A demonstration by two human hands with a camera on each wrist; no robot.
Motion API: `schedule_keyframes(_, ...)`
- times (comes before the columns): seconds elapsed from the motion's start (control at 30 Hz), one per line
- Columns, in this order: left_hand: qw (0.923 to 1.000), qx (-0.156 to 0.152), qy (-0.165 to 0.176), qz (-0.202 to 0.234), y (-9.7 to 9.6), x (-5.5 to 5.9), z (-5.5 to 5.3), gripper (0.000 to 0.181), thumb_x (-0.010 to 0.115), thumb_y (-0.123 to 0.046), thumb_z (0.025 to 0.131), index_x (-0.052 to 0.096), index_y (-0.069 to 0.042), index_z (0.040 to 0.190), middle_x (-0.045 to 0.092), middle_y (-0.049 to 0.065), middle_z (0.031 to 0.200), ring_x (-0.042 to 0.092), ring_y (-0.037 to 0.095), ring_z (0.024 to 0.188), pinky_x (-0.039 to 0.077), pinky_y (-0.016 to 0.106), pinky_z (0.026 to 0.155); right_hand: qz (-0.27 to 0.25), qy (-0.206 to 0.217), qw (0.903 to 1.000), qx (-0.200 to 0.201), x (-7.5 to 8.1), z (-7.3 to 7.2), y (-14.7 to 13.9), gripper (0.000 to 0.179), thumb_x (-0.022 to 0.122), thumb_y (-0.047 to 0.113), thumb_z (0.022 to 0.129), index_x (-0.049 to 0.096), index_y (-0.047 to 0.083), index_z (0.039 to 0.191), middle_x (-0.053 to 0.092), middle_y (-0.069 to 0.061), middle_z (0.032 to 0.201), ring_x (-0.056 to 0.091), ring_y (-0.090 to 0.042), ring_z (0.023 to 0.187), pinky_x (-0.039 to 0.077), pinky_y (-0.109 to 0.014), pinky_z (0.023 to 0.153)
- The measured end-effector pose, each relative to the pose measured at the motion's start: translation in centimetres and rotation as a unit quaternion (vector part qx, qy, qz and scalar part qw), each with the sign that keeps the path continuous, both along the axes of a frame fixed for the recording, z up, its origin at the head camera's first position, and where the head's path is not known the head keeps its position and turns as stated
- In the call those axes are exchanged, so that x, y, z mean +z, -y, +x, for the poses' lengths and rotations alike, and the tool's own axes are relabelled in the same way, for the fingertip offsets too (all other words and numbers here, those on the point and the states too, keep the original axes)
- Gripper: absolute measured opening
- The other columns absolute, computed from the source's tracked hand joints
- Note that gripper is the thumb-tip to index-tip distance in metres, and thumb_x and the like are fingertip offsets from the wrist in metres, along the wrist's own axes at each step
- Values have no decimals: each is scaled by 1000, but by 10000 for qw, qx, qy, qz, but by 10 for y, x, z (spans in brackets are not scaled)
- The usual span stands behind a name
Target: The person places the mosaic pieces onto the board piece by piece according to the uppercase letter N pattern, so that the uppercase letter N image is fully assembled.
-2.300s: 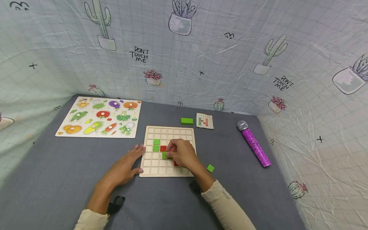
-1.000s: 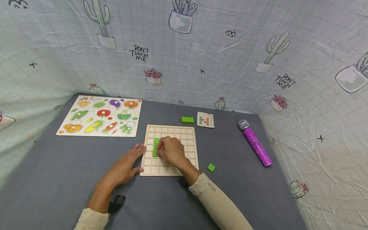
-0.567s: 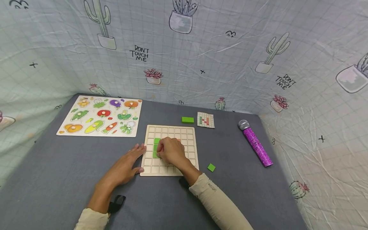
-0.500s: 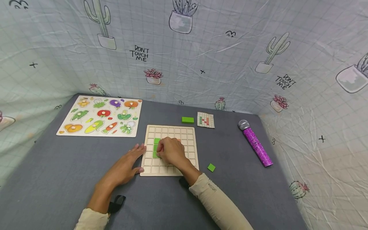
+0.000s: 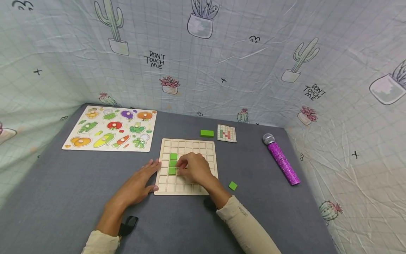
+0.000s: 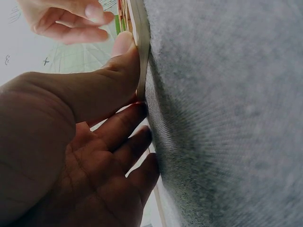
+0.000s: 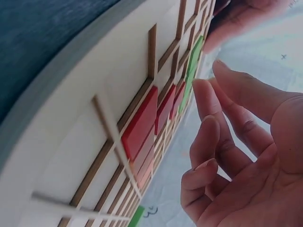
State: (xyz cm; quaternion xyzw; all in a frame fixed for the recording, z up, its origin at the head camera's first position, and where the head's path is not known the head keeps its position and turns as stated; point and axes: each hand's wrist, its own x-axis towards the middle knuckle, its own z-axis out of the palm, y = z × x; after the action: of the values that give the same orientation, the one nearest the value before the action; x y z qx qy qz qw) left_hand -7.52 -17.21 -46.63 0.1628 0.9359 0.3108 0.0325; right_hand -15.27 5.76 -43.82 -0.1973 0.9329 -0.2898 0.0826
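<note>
A wooden grid board (image 5: 165,189) lies flat on the grey table. Three green square tiles (image 5: 172,163) stand in one column on its left half. My right hand (image 5: 196,170) hovers just right of this column, thumb and fingers bent and a little apart, nothing between them. Under it are red tiles (image 7: 142,122) in the grid, hidden by the hand in the head view. My left hand (image 5: 137,186) rests at the board's left side; its thumb (image 6: 124,52) presses the board's edge and its other fingers stretch forward along that side.
A loose green tile (image 5: 233,186) lies right of the board. Behind it are a green block (image 5: 207,133) and a small grid pattern card (image 5: 226,133). A vegetable peg puzzle (image 5: 95,149) sits back left; a glittery purple microphone (image 5: 282,159) lies right.
My right hand carried a green tile left into the column's lowest cell, let it go, and drew back slightly right. My left hand has stayed at the board's side.
</note>
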Motion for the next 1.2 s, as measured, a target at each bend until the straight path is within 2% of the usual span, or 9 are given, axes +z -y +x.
schedule_keyframes(0.47, 9999, 56, 89, -56, -1, -1, -1, 82, 83, -4, 88, 44, 2, 159, 39, 22, 169, 32, 48, 158, 32, 68, 124, -780, 270, 9966, 51, 1, 11, -50, 16, 90, 8, 85, 81, 11, 98, 74, 3, 81, 60, -11, 70, 50, -24, 62)
schedule_keyframes(0.77, 10000, 50, 54, -46, -1, -2, 0, 81, 83, -5, 88, 45, 2, 159, 40, 22, 169, 33, 48, 158, 32, 68, 124, -887, 194, 9959, 7, 1, 12, -84, 19, 90, 6, 83, 80, 9, 99, 74, 2, 84, 59, -13, 68, 49, -23, 62)
schedule_keyframes(1.03, 9998, 96, 152, -38, -1, -2, 0, 82, 83, -5, 89, 43, 1, 160, 38, 21, 170, 31, 47, 159, 30, 69, 125, -771, 134, 9969, -62, 7, 14, -111, 24, 91, 7, 82, 80, 8, 103, 75, 2, 86, 58, -10, 71, 49, -23, 63)
schedule_keyframes(1.2, 9999, 73, 120, -49, -1, -1, 0, 81, 83, -5, 89, 44, 1, 160, 38, 22, 170, 31, 47, 159, 30, 68, 125, -729, 122, 9972, -139, 5, 17, -128, 25, 91, 6, 82, 80, 8, 103, 77, -4, 89, 58, -9, 71, 49, -22, 64)
